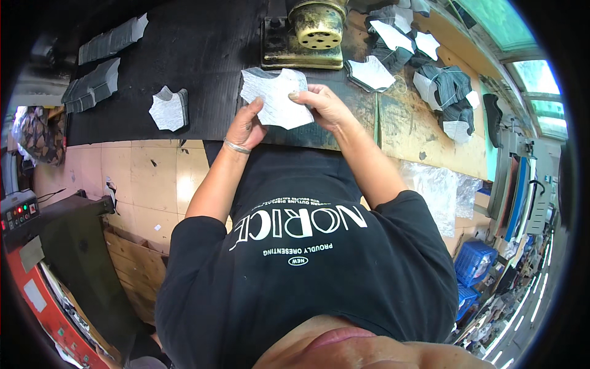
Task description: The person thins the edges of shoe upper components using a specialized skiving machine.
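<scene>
Light grey cut piece [276, 98] is up between both hands, over the near edge of the black tabletop [200, 58], just short of the yellowish metal base [301, 57]. Long axis slants far-left to near-right; curved notch faces away from the wearer, toward the base. Right hand [329, 109] pinches the right side, thumb on top. Left hand [247, 127]: thumb at left edge, fingers partly hidden, can't tell if pinching.
</scene>
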A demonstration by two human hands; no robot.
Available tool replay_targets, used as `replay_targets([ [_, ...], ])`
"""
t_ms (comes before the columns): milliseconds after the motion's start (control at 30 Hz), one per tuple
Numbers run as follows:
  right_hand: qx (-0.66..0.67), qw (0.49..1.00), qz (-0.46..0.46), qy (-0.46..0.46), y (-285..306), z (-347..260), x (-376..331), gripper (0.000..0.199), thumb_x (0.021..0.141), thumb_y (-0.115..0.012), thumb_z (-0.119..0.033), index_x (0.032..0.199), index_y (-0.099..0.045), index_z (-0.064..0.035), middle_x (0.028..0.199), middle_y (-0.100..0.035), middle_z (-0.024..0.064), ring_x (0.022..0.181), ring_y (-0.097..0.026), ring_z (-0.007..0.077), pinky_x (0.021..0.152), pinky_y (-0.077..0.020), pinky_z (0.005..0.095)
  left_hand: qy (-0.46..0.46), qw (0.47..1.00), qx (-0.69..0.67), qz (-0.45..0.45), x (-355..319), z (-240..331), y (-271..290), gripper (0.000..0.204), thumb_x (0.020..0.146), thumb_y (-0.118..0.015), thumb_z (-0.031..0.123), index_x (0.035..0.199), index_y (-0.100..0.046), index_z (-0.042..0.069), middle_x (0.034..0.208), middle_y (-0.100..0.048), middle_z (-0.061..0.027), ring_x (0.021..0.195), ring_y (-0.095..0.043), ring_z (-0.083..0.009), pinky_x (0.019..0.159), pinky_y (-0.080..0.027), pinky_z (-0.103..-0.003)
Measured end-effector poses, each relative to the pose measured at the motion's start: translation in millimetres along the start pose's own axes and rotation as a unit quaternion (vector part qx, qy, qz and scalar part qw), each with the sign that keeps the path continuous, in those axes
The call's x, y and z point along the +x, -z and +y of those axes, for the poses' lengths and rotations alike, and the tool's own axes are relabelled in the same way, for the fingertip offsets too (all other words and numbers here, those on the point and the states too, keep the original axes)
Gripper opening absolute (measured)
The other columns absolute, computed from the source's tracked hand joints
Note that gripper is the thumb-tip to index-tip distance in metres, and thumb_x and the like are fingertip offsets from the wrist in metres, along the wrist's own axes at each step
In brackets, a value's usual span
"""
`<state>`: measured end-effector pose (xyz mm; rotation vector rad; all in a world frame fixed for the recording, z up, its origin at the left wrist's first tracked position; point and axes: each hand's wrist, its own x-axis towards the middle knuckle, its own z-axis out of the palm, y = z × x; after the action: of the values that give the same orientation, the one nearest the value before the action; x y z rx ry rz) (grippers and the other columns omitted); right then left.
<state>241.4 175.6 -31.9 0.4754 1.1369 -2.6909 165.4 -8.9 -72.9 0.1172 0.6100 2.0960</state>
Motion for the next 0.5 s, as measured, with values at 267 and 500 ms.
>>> replay_targets([
  [267,-0.557,0.714,0.183,0.384,-23,20,20,0.039,0.068,-0.074,-0.025,0.098,-0.068,-0.0025,0.08,-0.064,0.0161,0.074,-0.064,0.0306,0.069,-0.0506,0.0349,-0.143,0.962,0.219,0.082,1,2,-2,0.044,0.083,-0.063,-0.001,0.124,-0.048,0.003,0.114,-0.057,-0.0052,0.107,-0.056,-0.0165,0.093,-0.043,-0.031],
  [500,-0.205,0.975,0.058,0.056,-7,5,34,0.035,0.078,-0.075,-0.017,0.106,-0.064,0.0021,0.1,-0.067,0.0086,0.089,-0.064,0.0144,0.078,-0.0518,0.0294,-0.104,0.975,0.176,0.084,-4,26,0,0.047,0.083,-0.062,-0.001,0.127,-0.046,0.004,0.12,-0.056,-0.0075,0.112,-0.055,-0.0192,0.096,-0.043,-0.033],
])
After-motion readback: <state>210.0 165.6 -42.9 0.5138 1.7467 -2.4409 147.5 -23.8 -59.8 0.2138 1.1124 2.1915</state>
